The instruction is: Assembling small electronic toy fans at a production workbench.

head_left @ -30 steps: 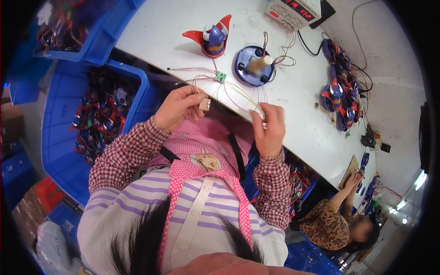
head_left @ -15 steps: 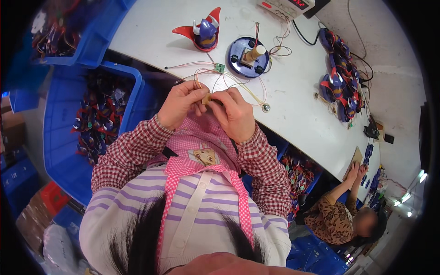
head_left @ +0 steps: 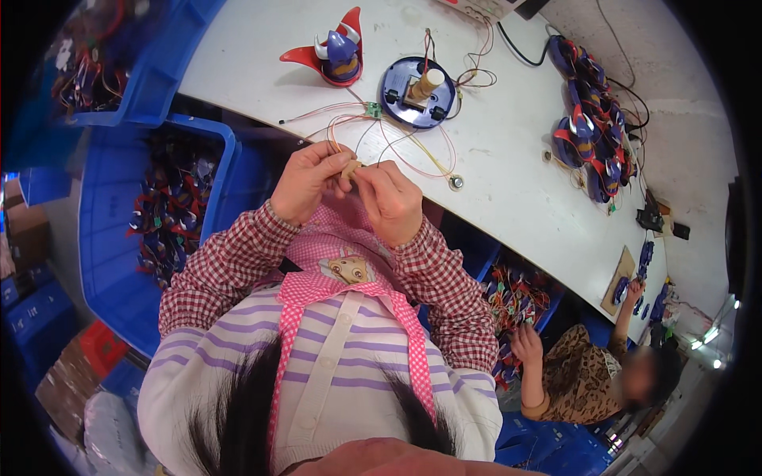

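Close to the table's near edge, my left hand (head_left: 308,181) pinches a small tan piece (head_left: 351,168), its exact kind too small to tell. Right against it, my right hand (head_left: 391,202) has its thumb and fingertips closed on the piece's other side. Thin red and yellow wires run from beside my left fingers to a small green circuit board (head_left: 373,109) on the table. A yellow wire leads on to a round silver disc (head_left: 456,182). Beyond the board stand a purple horned toy head with red wings (head_left: 341,57) and a round purple base (head_left: 394,98) bearing a pale upright cylinder (head_left: 429,82).
Several similar toy heads (head_left: 587,131) line the table's right side by the wall. Blue bins of wired parts (head_left: 230,170) stand at the left; another parts bin (head_left: 516,297) is under the table. A co-worker (head_left: 583,373) sits at the lower right.
My right hand has shifted slightly left and its fingers have changed their hold on the tan piece. The co-worker's hands have parted, one now over the parts bin. The whole view has shifted a little.
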A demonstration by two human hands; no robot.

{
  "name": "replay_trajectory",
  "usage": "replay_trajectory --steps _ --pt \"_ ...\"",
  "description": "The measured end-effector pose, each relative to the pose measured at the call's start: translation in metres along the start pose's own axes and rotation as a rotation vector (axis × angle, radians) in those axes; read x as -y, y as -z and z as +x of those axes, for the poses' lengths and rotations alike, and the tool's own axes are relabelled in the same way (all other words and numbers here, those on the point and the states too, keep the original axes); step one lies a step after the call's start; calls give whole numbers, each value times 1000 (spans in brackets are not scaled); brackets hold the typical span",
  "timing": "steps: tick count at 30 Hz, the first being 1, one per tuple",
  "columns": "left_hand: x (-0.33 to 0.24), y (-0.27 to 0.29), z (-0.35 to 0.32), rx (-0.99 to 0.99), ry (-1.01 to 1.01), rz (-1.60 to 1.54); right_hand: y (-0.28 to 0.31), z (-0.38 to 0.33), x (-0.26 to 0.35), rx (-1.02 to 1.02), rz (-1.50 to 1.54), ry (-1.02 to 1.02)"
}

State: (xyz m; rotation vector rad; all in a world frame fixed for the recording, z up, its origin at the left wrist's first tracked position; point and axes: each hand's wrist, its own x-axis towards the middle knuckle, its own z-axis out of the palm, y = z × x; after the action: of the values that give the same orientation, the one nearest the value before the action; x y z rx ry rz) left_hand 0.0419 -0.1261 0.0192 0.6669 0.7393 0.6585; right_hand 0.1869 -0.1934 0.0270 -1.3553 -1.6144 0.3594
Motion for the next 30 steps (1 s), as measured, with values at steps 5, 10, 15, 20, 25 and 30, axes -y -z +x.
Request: replay_trajectory --steps 5,10,15,20,25,30 --pt "-1 24 -24 -308 -313 853 50 -2 24 236 19 -398" --pt "-45 -11 6 -68 -850 1423 118 19 20 -164 -218 -339" --pt "-11 -44 108 -121 -952 1577 53 91 -38 -148 -276 -49" --pt "2 -40 130 -138 -925 1589 33 102 -70 -43 -200 -193" --pt "-8 -45 129 -79 -825 1585 30 96 -76 -99 -317 17" --pt "-11 -46 126 -120 -875 1549 49 100 -52 -343 -385 207"
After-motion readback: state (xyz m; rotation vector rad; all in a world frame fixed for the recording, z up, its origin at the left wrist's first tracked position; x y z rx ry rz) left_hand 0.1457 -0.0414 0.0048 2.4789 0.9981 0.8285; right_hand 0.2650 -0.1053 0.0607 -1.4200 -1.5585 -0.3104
